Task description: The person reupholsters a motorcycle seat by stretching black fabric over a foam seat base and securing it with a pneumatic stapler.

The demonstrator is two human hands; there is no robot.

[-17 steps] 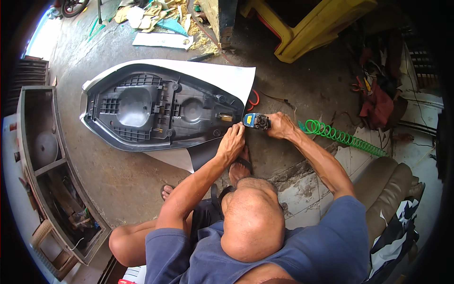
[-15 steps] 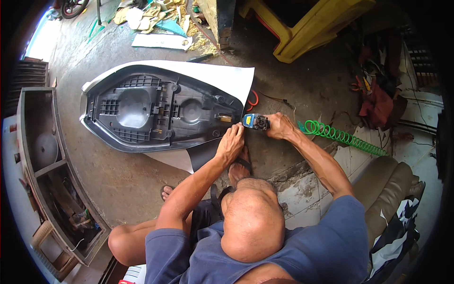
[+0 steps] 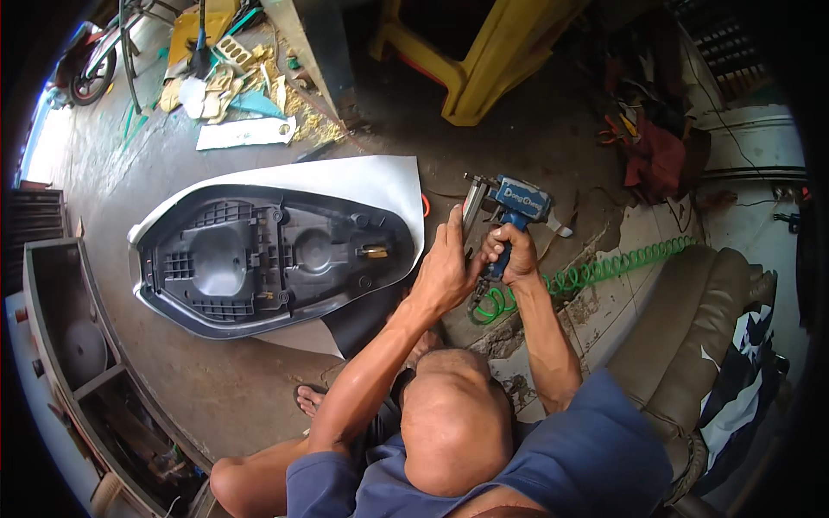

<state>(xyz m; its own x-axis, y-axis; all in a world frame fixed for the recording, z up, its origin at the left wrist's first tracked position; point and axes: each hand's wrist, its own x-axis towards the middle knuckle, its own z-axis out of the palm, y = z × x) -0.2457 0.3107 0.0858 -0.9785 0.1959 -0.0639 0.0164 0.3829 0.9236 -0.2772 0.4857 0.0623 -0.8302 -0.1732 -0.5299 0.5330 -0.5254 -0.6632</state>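
My right hand (image 3: 513,255) is wrapped round the handle of a blue air staple gun (image 3: 523,200), raised to the right of the seat. Against the gun's silver magazine my left hand (image 3: 444,269) is pressed, its fingers stretched along the rail; its far side is hidden. A green coiled air hose (image 3: 604,269) runs from below the handle off to the right. To the left, a black motorcycle seat base (image 3: 337,285) lies underside up on the floor, on a white cover sheet (image 3: 380,183) that spreads past its edges.
Orange scissor handles (image 3: 426,205) peep out beside the sheet. A yellow plastic stool (image 3: 475,69) lies at the far side, with foam scraps (image 3: 207,95) farther left. A wooden cabinet (image 3: 95,380) stands at left. Brown upholstery (image 3: 682,337) lies at right, below a red cloth (image 3: 652,164).
The staple gun has come away from the seat's narrow end, up and to the right, and turned side-on. My left hand has left the seat edge and moved to the gun's magazine.
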